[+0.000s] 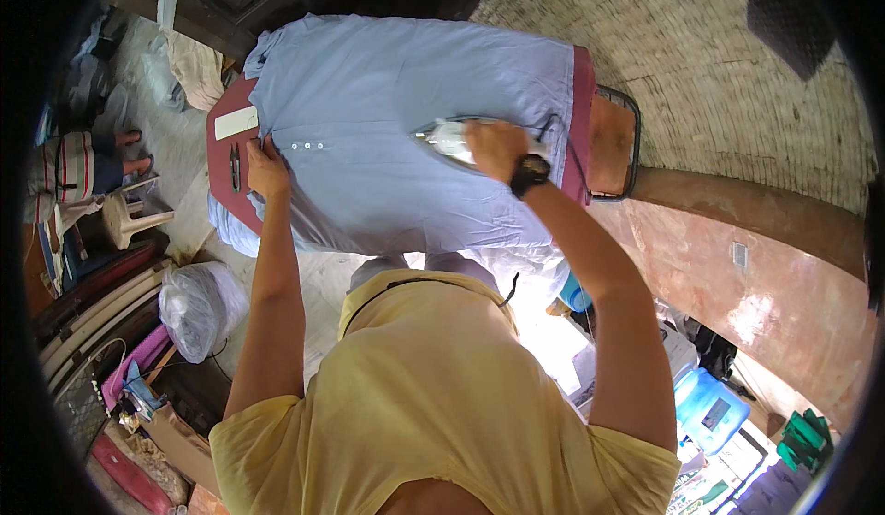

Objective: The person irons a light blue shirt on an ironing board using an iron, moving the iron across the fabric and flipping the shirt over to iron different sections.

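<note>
A light blue shirt (pixel 369 178) with several small white buttons is spread over a dark red ironing board (pixel 221 151). My right hand (pixel 498 151), with a black watch on its wrist, is closed round the handle of a clothes iron (pixel 450 139). The iron rests on the right half of the shirt, its tip toward the left; it looks slightly blurred. At the shirt's left edge, near the buttons, my left hand (pixel 268 170) pinches the fabric. A pale flat strip (pixel 236 123) and a dark slim tool (pixel 235 166) lie on the board beside that hand.
A metal rack (pixel 634 142) sticks out at the board's right end, near a low wall (pixel 737 229). The iron's dark cord (pixel 577 160) trails over that end. On the left are a stuffed plastic bag (pixel 203 307), a small stool (pixel 134 215) and another person's feet (pixel 138 151).
</note>
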`<state>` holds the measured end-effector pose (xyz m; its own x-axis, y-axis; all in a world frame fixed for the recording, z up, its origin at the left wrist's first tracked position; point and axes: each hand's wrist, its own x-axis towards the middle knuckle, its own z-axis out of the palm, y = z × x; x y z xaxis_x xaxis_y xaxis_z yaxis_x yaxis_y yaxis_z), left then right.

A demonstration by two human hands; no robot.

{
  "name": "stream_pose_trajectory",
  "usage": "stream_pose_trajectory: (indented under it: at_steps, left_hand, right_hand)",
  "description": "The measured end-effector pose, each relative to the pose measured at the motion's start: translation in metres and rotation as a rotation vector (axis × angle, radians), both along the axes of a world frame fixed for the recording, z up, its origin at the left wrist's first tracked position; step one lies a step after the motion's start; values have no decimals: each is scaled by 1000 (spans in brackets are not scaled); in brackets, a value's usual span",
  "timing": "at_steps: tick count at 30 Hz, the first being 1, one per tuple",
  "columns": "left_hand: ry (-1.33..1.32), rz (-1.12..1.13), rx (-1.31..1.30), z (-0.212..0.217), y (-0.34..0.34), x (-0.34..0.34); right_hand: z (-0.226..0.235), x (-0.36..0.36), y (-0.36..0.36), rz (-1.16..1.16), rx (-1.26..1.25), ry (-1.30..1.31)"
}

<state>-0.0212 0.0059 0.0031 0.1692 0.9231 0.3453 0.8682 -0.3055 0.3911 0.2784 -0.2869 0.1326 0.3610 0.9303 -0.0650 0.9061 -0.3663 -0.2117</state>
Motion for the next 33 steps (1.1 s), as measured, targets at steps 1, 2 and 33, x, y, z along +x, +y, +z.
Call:
stream_pose_trajectory:
  at_steps: [1,2,33]
  left_hand:
    - [17,4,-11,0,0,1]
    - [27,5,-17,0,-1,1]
    - [75,3,15,-4,2,2]
  right_hand:
    - [-2,18,-21,-62,-13,1]
    - [2,35,-41,-96,-55,-21]
    - [-6,27,-19,-82,35,65]
